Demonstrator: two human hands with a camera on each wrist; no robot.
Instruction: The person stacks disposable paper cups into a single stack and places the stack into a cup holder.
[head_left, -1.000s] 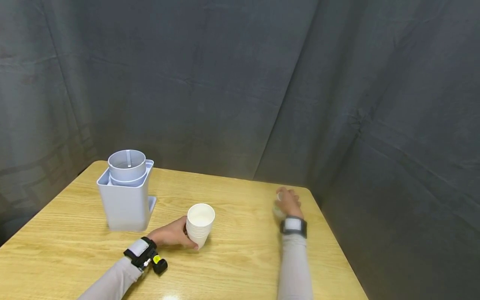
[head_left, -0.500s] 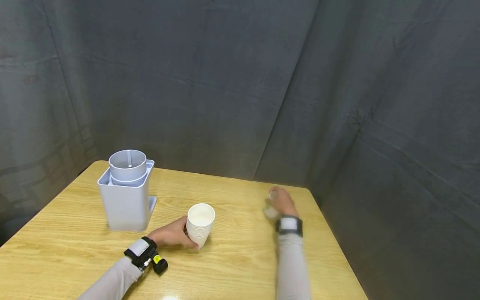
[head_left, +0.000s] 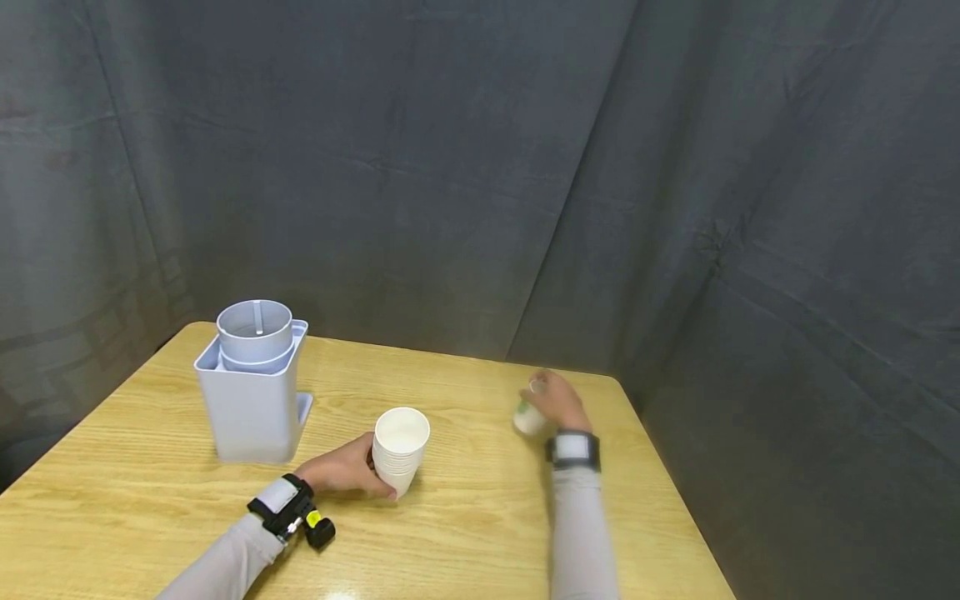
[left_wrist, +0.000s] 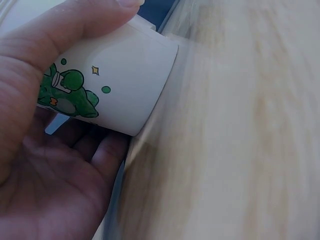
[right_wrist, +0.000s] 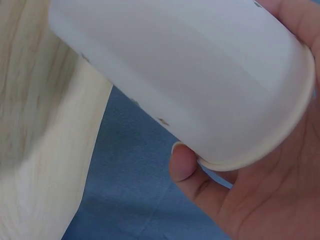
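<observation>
My left hand (head_left: 347,467) grips a stack of white paper cups (head_left: 402,433) standing mouth up on the table. A green cartoon animal is printed on the outer paper cup (left_wrist: 75,85) in the left wrist view, where thumb and fingers lie on either side of it. Toward the far right of the table, my right hand (head_left: 558,400), a little blurred, holds a single paper cup (head_left: 529,419) near its rim. The right wrist view shows this cup's plain white side (right_wrist: 190,75), with the thumb against the rim. Whether its base touches the table, I cannot tell.
A pale blue-grey square bin (head_left: 247,417) stands at the left of the wooden table (head_left: 465,517), with a round container (head_left: 255,346) of similar colour in its top. Dark grey curtains (head_left: 390,167) hang behind the table and on its right side.
My right hand has shifted left across the far right of the table with the paper cup in it. The left hand and the stack of cups have stayed in place.
</observation>
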